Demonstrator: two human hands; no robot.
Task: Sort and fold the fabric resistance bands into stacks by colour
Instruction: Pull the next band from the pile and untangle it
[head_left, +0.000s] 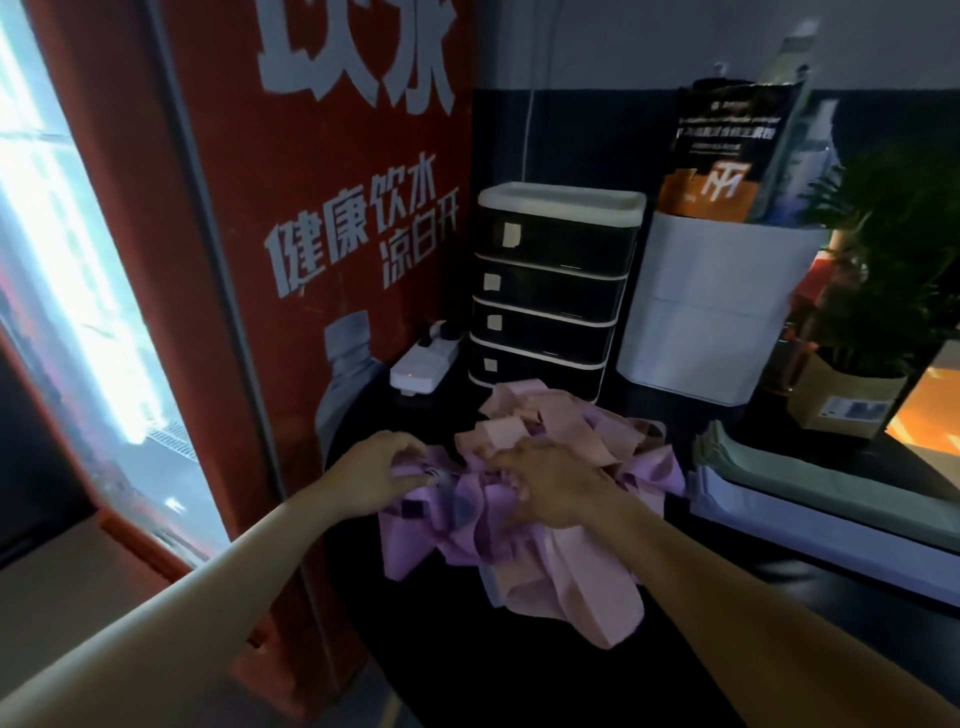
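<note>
Both hands, left (382, 467) and right (545, 480), curled into unsorted purple and pink resistance bands (524, 525); green stack (769, 457) beyond right, most remaining.

— What did the person have on their arms?
— Nothing that showed. Both forearms were bare from the bottom edge of the frame up to the wrists, with no sleeve or cuff in view.
— Any watch, bracelet or ring?
— None could be made out on the left hand (371, 470) or the right hand (553, 480), though the light was dim and the picture soft.
— Gloves?
— No, both hands were bare, as were the fingers
</note>
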